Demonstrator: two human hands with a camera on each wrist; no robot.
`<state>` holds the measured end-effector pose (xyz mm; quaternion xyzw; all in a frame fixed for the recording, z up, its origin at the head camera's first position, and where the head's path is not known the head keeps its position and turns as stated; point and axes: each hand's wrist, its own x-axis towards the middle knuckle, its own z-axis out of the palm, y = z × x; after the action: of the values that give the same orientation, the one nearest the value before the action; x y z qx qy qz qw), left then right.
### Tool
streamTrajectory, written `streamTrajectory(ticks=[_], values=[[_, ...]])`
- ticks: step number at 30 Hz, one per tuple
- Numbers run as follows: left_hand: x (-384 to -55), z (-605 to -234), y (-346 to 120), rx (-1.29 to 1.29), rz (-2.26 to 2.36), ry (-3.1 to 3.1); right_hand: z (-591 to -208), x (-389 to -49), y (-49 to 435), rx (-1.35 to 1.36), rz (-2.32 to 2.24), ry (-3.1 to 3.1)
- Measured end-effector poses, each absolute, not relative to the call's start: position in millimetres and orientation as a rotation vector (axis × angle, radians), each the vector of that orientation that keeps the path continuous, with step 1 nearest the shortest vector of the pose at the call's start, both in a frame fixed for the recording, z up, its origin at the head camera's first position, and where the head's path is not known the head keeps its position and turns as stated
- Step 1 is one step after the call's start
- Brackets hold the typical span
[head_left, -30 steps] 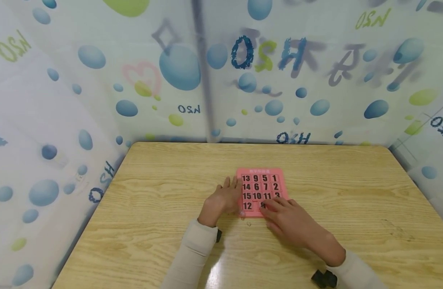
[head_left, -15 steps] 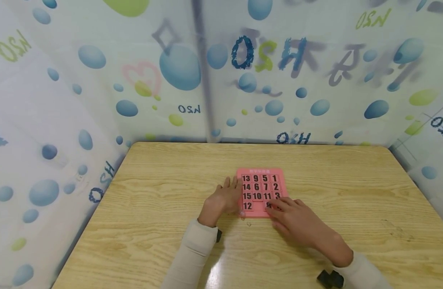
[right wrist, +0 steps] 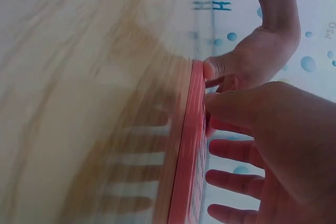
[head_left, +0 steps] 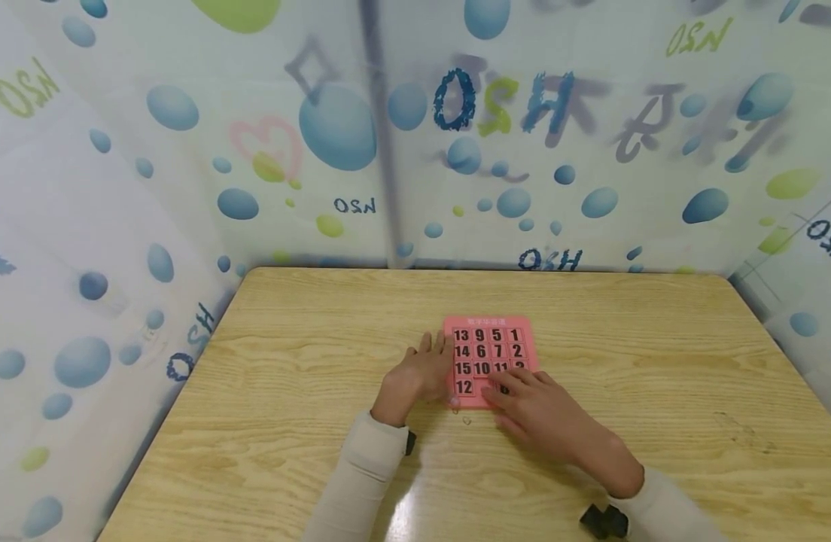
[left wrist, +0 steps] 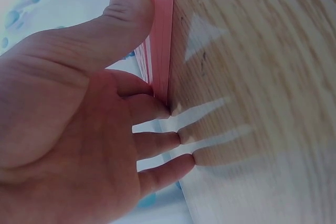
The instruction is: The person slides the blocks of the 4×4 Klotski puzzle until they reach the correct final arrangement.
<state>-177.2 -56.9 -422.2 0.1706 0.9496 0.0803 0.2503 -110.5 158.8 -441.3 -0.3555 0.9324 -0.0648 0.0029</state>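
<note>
A pink sliding number puzzle (head_left: 486, 321) lies flat on the wooden table, its black-numbered tiles facing up. My left hand (head_left: 421, 374) rests along the puzzle's left side, thumb at its near corner. In the left wrist view, several of its fingers (left wrist: 163, 142) extend to the tabletop. My right hand (head_left: 549, 415) reaches over the lower right tiles with fingers extended, and its thumb tip is at the gap beside the 12 tile (head_left: 464, 387). The 8 tile (head_left: 504, 389) shows partly under the fingers. The bottom right corner is hidden.
The light wooden table (head_left: 321, 324) spreads around the puzzle. Patterned curtains (head_left: 422, 150) with blue and green drops stand behind it and at the sides. Dark wrist devices (head_left: 604, 521) sit at both sleeve cuffs.
The 8 tile has slid right, leaving a gap between it and the 12. My right hand first moved right, then back left over the puzzle. The left hand has stayed still.
</note>
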Motion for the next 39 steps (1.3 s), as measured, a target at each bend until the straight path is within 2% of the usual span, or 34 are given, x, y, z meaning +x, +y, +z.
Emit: streamTrajectory(ticks=[14,39], values=[[-176.4,-423.3,-56.6,0.49,0.198,2.611,-447.5,-113.3,134.6,-1.189,-0.169,2.915],[-176.6,-419.7,-55.5,0.46,0.21,2.585,-443.0,-113.4,152.8,-1.126,-0.193,2.907]])
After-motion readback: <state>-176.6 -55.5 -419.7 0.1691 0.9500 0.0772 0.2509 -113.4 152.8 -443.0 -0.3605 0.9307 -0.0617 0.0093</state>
